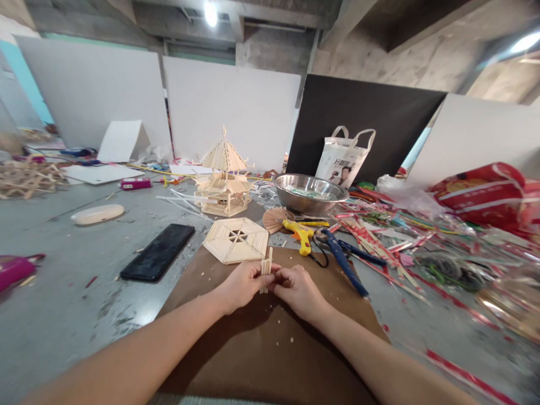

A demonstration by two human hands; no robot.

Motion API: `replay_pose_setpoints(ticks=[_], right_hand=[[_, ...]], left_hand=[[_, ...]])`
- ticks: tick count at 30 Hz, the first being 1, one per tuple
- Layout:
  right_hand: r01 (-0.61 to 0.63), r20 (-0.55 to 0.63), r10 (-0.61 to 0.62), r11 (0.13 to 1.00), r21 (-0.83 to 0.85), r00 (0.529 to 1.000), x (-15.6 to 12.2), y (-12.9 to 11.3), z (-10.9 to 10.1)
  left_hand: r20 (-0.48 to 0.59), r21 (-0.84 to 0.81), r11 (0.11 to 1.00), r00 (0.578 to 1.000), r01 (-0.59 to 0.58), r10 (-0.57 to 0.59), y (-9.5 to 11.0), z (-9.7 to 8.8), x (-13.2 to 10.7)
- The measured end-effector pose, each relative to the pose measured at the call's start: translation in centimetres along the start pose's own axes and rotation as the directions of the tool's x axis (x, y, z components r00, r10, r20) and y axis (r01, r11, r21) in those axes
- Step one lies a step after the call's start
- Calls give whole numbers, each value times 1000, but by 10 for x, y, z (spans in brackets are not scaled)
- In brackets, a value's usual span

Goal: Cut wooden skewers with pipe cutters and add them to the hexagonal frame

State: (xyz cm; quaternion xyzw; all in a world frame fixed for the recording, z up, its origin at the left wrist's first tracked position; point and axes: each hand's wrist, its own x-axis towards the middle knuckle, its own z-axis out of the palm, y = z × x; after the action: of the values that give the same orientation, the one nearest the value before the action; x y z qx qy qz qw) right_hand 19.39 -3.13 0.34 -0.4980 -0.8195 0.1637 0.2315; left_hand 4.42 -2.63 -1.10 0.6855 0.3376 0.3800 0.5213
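My left hand (247,284) pinches a small bundle of short wooden sticks (265,267), held upright above a brown board (236,354). Close against it, my right hand (297,287) has its thumb and fingers pressed together at the bundle's right side; whether it grips a stick there is hidden. Just beyond the hands lies a flat hexagonal panel of wooden sticks (223,247) with spokes and an open centre. Behind that stands a pagoda model (225,188) built of the same sticks, with a pointed roof.
Right of the panel lie a yellow glue gun (300,233) and blue-handled pliers (343,261). A metal bowl (312,194) stands behind them, by a white bag (341,160). Red and white strips (379,242) litter the right side. A black phone (158,253) lies at left.
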Motion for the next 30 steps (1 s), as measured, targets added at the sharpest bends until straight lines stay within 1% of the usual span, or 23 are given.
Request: replay_pose_setpoints(ticks=[5, 9, 13, 18, 21, 23, 26, 30], right_hand=[[22, 2, -22, 999, -36, 1000, 0, 1, 1], [58, 8, -57, 996, -61, 998, 1, 1, 1], [89, 15, -88, 992, -86, 996, 1, 2, 1], [116, 10, -116, 982, -152, 993, -1, 5, 3], [125, 25, -123, 974, -186, 992, -1, 7, 3], [131, 46, -125, 976, -176, 991, -1, 8, 1], [104, 47, -98, 981, -162, 994, 0, 8, -5], [45, 1, -46, 988, -149, 999, -1, 6, -12]], left_hand=[[-8, 16, 1000, 1000, 11, -11, -2, 0, 1], [10, 34, 999, 1000, -2, 2, -2, 0, 1], [6, 56, 998, 1000, -4, 4, -2, 0, 2], [2, 71, 997, 1000, 9, -9, 1, 1, 1], [-10, 97, 995, 1000, 18, -17, 3, 1, 0], [-6, 99, 995, 1000, 19, -18, 4, 1, 0], [-9, 110, 994, 1000, 18, -17, 2, 0, 0], [-20, 106, 993, 999, 47, -46, -1, 0, 0]])
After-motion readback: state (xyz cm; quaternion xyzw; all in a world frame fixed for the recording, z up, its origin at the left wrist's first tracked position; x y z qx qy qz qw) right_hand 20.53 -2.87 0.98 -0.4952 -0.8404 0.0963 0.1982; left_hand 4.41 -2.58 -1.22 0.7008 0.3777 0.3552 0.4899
